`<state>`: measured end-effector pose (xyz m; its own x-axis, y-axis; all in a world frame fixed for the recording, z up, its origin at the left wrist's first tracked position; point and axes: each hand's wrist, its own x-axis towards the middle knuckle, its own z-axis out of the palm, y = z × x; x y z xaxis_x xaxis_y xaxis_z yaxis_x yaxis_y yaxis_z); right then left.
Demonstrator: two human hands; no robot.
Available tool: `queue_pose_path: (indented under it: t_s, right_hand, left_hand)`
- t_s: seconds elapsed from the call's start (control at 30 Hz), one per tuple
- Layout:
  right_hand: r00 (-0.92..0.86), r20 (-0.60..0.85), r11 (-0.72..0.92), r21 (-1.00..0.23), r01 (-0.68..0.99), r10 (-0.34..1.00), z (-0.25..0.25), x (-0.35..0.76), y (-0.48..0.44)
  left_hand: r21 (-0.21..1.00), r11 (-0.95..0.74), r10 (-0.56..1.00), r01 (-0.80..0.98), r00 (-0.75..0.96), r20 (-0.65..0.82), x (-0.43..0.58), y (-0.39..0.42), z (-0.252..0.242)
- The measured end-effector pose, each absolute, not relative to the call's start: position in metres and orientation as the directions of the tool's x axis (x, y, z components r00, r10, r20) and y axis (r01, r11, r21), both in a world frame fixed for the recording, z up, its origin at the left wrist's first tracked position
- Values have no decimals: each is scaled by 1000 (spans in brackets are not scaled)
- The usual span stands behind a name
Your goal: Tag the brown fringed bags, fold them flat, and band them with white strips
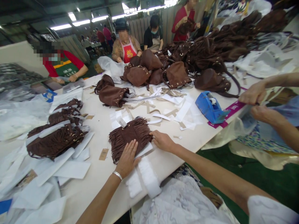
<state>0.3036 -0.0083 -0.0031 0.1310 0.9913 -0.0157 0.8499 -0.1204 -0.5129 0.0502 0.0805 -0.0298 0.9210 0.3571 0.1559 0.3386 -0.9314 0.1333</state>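
Note:
A brown fringed bag [133, 133] lies flat on the pale table in front of me, its fringe spread to both sides. My left hand [127, 157], with a bracelet at the wrist, rests flat on the bag's near side, fingers stretched out. At the bag's right edge, my right hand [161, 140] has its fingers closed on the fringe. White padding sheets [149, 177] lie just below the bag, by the table's edge. A tan tag [103, 154] sits to the left of it.
Brown fringed bags [56, 140] lie at left among white foam sheets [70, 169]. A blue tape dispenser [210, 107] stands at right, near a co-worker's hands [259, 99]. Brown drawstring bags [177, 74] and paper strips cover the far side, where several people work.

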Motion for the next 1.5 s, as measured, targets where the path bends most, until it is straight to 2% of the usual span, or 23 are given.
queue_pose_path:
  t_s: [0.17,0.33,0.43,0.5,0.57,0.77,0.9,1.0,1.13,1.23,1.33,1.43,1.5]
  right_hand:
    - [141,-4,-128,-443,887,990,-13,307,0]
    - [185,6,-173,-327,929,983,8,330,7]
    - [208,164,-147,-322,935,964,17,309,18]
    - [175,298,-63,-352,934,938,14,286,29]
    - [113,355,16,-341,940,928,0,266,41]
    - [-5,292,80,-244,966,957,-50,263,51]
    - [-35,284,99,-213,972,958,-49,271,46]
    - [-54,328,139,-244,960,943,-26,273,62]
    - [-9,383,161,-366,917,924,16,264,128]
    - [24,214,87,-492,866,977,32,251,181]
    - [-27,70,61,-551,832,997,31,242,199]
    - [-92,133,150,-548,823,987,21,240,184]
    - [-164,230,259,-489,833,959,14,242,167]
  left_hand:
    - [101,-934,354,342,925,142,50,80,-30]
    - [63,-932,362,356,921,142,51,79,-29]
    - [52,-928,373,369,916,148,51,79,-28]
    - [44,-926,376,374,914,149,51,79,-28]
    - [33,-921,388,387,910,144,51,79,-29]
    - [-4,-904,423,428,895,140,52,78,-34]
    - [15,-898,437,440,886,156,50,76,-32]
    - [49,-893,449,447,880,154,49,74,-31]
    - [94,-875,483,474,866,128,50,73,-28]
    - [131,-866,497,483,861,108,50,73,-25]
    - [184,-854,509,486,854,109,50,73,-22]
    - [240,-840,523,486,843,124,49,74,-21]
    - [266,-833,530,485,838,131,48,75,-21]
